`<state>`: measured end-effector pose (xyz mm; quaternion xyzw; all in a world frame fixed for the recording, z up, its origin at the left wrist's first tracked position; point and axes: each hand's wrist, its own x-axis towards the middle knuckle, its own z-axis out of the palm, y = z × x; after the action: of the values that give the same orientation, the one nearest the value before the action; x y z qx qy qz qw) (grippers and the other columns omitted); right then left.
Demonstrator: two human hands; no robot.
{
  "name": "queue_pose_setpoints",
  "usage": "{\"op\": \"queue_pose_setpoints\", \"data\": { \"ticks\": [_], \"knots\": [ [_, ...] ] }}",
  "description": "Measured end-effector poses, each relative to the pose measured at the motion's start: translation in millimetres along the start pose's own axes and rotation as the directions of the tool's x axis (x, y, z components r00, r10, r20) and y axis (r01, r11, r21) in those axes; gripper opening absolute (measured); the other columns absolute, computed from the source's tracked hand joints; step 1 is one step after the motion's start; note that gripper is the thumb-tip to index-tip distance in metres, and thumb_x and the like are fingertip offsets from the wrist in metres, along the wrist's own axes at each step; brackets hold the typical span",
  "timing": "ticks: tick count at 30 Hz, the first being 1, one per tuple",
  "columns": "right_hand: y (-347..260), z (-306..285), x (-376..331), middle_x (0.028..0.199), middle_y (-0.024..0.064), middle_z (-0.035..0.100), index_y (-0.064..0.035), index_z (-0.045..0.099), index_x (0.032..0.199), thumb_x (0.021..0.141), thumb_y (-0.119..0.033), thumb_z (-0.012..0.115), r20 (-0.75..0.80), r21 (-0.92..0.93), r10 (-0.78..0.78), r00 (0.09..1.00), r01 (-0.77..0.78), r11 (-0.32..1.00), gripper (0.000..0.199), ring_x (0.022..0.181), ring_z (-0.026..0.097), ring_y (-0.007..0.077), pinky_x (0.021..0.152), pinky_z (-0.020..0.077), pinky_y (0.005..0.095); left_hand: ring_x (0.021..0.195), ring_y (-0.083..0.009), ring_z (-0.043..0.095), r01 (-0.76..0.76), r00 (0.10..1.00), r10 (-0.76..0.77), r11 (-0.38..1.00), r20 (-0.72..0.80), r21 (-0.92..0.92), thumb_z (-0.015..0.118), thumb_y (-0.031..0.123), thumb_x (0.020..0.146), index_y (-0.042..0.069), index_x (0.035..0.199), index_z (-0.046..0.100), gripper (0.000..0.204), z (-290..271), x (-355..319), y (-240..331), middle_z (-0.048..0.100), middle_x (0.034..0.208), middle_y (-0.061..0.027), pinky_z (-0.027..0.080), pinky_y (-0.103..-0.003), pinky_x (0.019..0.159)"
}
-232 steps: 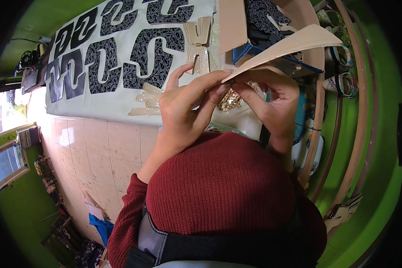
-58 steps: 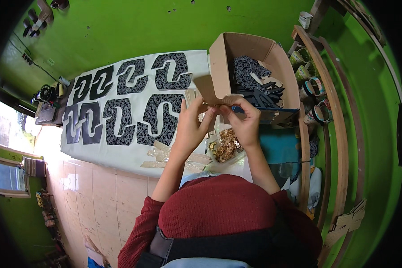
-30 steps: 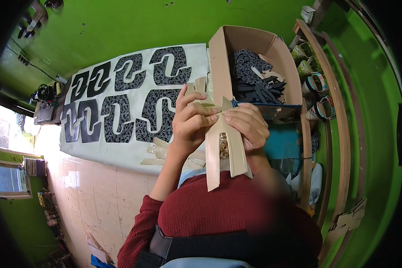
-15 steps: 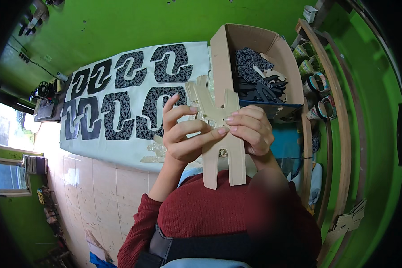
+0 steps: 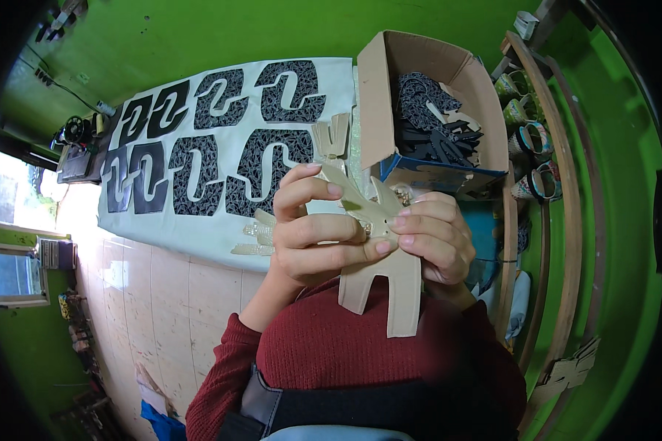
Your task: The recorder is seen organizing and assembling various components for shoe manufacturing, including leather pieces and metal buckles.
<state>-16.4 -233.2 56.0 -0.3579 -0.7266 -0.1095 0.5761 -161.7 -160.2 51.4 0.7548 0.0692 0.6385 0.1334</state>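
Both my hands hold a beige X-shaped strap piece (image 5: 393,270) with stitched edges in front of my chest. My left hand (image 5: 310,229) pinches it near its middle, with the forefinger raised and bent beside an upper arm of the piece. My right hand (image 5: 443,239) grips the opposite side, thumb and fingertips pressed close to a small dark hole. The lower two arms of the piece hang toward my red sweater. Small gold-coloured bits show by the left fingertips and beyond the right hand; their kind is unclear.
A white-covered table (image 5: 198,235) bears several black patterned cut-outs (image 5: 196,176) and beige strap pieces (image 5: 331,136). At its right stands a cardboard box (image 5: 375,103) holding dark pieces. A wooden rack (image 5: 541,95) with patterned footwear (image 5: 532,141) lines the right wall.
The strap piece has come lower and a little right with both hands, and its upper end now tilts and folds away. The gold-coloured bits beyond it show more. Both hands keep their hold.
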Motion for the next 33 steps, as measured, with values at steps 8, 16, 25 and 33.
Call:
{"op": "queue_pose_setpoints", "data": {
  "ticks": [8,16,25,33],
  "knots": [
    [6,9,2,0.082,0.0063,0.063,-0.0063,0.056,0.086,0.072,-0.009,0.063,-0.030,0.088,0.024,0.999,-0.021,0.996,0.016,0.073,0.059,0.0199,0.064,0.0466,0.0316,0.085,-0.0178,0.046,0.007,0.994,-0.007,1.000,0.109,0.000,0.077,0.019,0.052,0.025,0.069,0.066,0.021,-10,-1,-1,0.049,0.075,0.0077,0.040,-0.038,0.079],
    [13,6,5,0.086,-0.0011,0.062,-0.0122,0.059,0.081,0.065,-0.008,0.066,-0.016,-0.129,-0.108,0.994,0.105,0.986,0.018,0.080,0.056,0.0144,0.071,0.0429,0.0287,0.082,-0.0175,0.045,0.251,0.968,-0.243,0.937,0.064,-0.244,0.061,-0.006,0.064,0.015,0.087,0.068,0.032,-4,-12,-13,0.044,0.082,-0.0021,0.037,-0.028,0.075],
    [43,1,4,0.088,-0.0053,0.061,-0.0161,0.061,0.078,0.063,-0.013,0.065,0.175,-0.326,-0.252,0.952,0.297,0.897,0.016,0.078,0.052,0.0100,0.072,0.0367,0.0267,0.083,-0.0094,0.051,0.864,0.501,-0.672,0.355,0.546,-0.357,0.051,0.023,0.086,-0.004,0.096,0.058,0.029,-3,-7,-18,0.060,0.088,-0.0081,0.040,-0.024,0.076],
    [56,8,-1,0.088,0.0046,0.060,-0.0080,0.064,0.081,0.061,-0.002,0.064,0.074,-0.181,-0.050,0.996,0.063,0.981,0.021,0.078,0.053,0.0189,0.067,0.0424,0.0300,0.067,-0.0065,0.051,0.851,0.525,-0.691,0.439,0.497,-0.289,0.054,0.019,0.087,-0.004,0.084,0.060,0.024,0,-8,-26,0.059,0.071,-0.0034,0.041,-0.022,0.064]
  ]
}}
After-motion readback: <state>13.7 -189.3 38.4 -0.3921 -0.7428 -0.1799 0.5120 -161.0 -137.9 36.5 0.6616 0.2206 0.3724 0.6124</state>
